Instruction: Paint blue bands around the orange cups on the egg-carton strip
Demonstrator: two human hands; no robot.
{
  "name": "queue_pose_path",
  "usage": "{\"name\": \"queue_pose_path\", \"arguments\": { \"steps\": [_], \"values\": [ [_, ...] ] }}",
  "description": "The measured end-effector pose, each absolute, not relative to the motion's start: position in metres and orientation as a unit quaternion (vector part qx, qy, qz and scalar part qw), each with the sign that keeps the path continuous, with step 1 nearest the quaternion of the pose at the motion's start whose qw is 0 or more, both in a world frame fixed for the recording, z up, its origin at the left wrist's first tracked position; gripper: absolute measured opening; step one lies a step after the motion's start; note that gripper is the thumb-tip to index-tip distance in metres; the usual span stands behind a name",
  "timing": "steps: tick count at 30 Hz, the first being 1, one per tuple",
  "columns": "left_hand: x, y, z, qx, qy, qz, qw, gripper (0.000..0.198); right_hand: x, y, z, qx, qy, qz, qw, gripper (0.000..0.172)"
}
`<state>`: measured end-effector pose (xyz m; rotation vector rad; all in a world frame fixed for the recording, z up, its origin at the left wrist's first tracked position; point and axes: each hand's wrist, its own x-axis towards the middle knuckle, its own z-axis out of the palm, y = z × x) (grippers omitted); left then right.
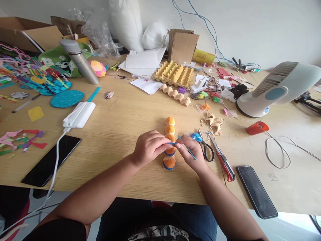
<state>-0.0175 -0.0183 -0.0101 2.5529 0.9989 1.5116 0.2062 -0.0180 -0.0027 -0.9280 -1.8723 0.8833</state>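
A row of orange bumps (170,162) cut from egg carton stands on the wooden table in front of me, with blue strips round the edges of the two nearest bumps. Above its middle, a thin blue strip (172,143) spans between my fingertips. My left hand (149,147) pinches one end of the strip. The other end is between the thumb and finger of my right hand (192,152), which also holds a thin blue stick (191,153) slanting across the fingers. Just beyond the right hand lies a crumpled shiny blue packet (196,136).
Black-handled scissors (208,151), a red cutter (225,164) and a phone (256,190) lie to the right. A white fan (273,90) and red cup (257,128) stand farther right. Left are a power bank (81,114) and another phone (51,160); egg trays (174,75) lie behind.
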Motion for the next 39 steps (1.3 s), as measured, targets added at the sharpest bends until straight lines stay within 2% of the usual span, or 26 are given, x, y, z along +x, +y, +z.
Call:
{"name": "queue_pose_path", "arguments": {
  "steps": [10, 13, 19, 26, 30, 36, 39],
  "values": [
    [-0.015, -0.018, -0.01, 0.817, 0.331, 0.472, 0.008, 0.005, 0.206, -0.016, -0.007, -0.379, -0.728, 0.361, 0.444, 0.027],
    [-0.014, -0.018, -0.01, 0.815, 0.332, 0.474, 0.025, 0.006, 0.206, -0.016, -0.007, -0.386, -0.722, 0.366, 0.442, 0.029],
    [-0.014, -0.019, -0.011, 0.82, 0.296, 0.49, 0.01, 0.02, 0.206, -0.016, -0.005, -0.373, -0.721, 0.392, 0.433, 0.031],
    [-0.015, -0.018, -0.012, 0.813, 0.299, 0.498, 0.019, 0.015, 0.208, -0.015, -0.006, -0.367, -0.721, 0.392, 0.438, 0.037],
    [-0.016, -0.016, -0.01, 0.801, 0.32, 0.502, 0.066, 0.022, 0.209, -0.013, -0.009, -0.387, -0.714, 0.377, 0.445, 0.038],
    [-0.018, -0.012, -0.011, 0.74, 0.37, 0.523, 0.204, 0.016, 0.212, -0.009, -0.015, -0.41, -0.697, 0.389, 0.441, 0.035],
    [-0.018, -0.007, -0.015, 0.728, 0.385, 0.52, 0.225, 0.018, 0.212, -0.004, -0.02, -0.422, -0.7, 0.371, 0.441, 0.033]
  ]
}}
